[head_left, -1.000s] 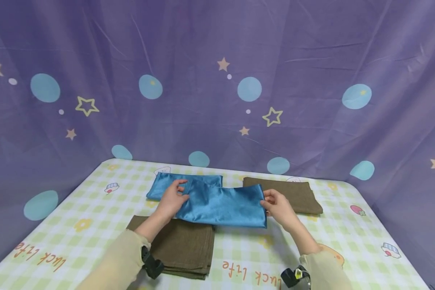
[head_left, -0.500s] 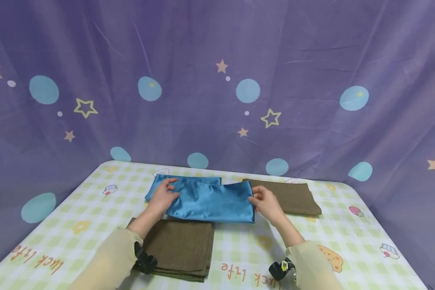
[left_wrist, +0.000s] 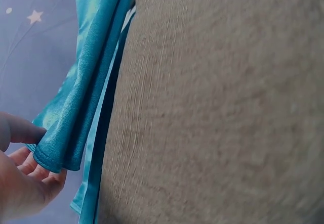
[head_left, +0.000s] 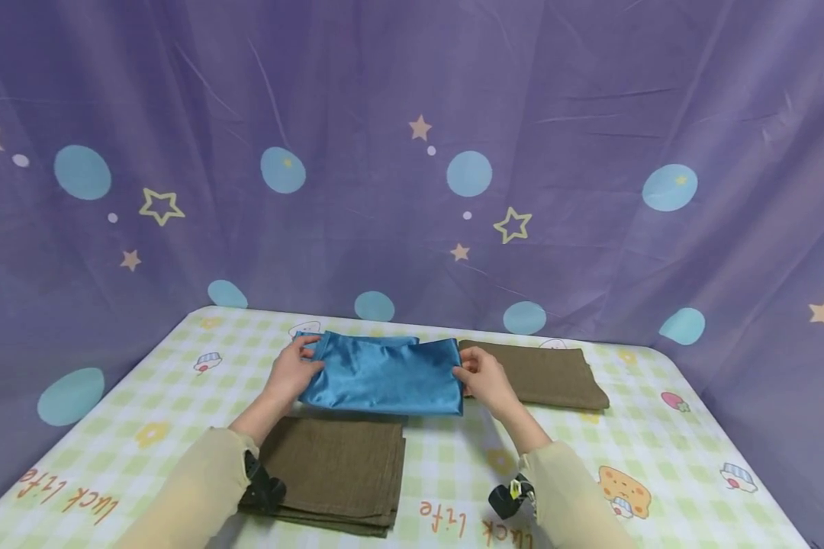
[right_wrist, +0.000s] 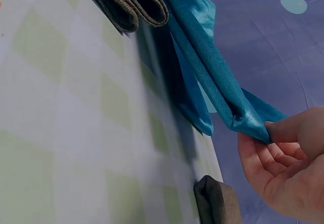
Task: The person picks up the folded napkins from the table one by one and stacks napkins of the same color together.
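Here, left hand [head_left: 291, 372], right hand [head_left: 486, 379] pinch nearer blue cloth [head_left: 387, 379] — apparently raised.

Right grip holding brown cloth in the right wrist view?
No, the right grip pinches a corner of the blue cloth, with the brown cloth at the bottom edge outside its fingers.

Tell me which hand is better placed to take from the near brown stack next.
Probably the left hand. It and the right hand both pinch the blue cloth, but the left is closer to the near brown stack; the right is by the far brown cloth.
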### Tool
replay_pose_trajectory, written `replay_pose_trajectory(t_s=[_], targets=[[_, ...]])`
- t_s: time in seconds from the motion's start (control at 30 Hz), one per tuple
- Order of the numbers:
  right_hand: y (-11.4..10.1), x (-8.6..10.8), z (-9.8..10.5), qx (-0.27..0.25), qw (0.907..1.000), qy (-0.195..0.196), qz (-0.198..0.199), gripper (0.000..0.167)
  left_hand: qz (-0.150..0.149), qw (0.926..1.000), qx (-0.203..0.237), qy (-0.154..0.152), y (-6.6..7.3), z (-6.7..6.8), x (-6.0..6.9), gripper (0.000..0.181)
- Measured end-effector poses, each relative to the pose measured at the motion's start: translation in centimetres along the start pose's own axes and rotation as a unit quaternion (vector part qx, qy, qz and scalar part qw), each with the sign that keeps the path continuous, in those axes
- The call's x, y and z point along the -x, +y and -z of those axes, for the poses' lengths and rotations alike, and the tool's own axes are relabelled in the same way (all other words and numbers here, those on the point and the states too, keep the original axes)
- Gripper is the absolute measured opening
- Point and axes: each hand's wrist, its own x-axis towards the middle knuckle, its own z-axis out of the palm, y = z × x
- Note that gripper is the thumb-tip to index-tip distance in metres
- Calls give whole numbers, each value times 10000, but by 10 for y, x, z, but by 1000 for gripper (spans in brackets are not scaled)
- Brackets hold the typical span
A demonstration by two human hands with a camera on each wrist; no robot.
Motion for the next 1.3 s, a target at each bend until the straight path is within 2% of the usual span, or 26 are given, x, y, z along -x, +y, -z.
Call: replay_pose_trajectory(t_s=[0.27, 0.47, 0.7, 0.93, 1.3], targets=[[-7, -8, -9, 94, 9999, -26, 75, 25, -108, 9992, -123, 364, -5, 7, -8, 50], [-9, -16, -19, -42, 9999, -77, 61, 24, -21, 9983, -161, 565, -10, 13, -15, 49], [-13, -22, -29, -120, 9998, -10, 183, 23, -81, 9977, -157, 661, -16, 20, -23, 49], [-14, -26, -34, -198, 9998, 61, 70, 23, -79, 9975, -255, 648, -18, 24, -28, 51], [-15, -32, -41, -177, 9995, -162, 203, 24, -55, 9966, -391, 727, -16, 32, -31, 51]])
